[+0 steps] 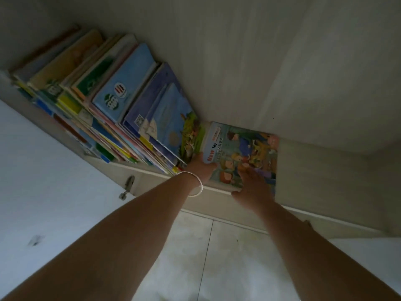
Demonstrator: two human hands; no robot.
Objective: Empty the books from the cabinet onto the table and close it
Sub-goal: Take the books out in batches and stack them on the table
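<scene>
Both hands on flat-lying book (243, 153) at cabinet shelf (303, 168) right end beside leaning row of books (121, 101): left hand (200, 168) under near-left corner, fingers hidden, cannot tell; right hand (252, 187) fingers spread on cover.

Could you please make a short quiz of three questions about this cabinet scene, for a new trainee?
1. True or false: the "New Toy" book lies flat on the cabinet floor, apart from the leaning row of books.
2. Which hand wears the bracelet? A) left B) right
3. Fill in: the right hand rests on the ____ of the flat book.

Key: 1 true. 2 A. 3 cover.
</scene>
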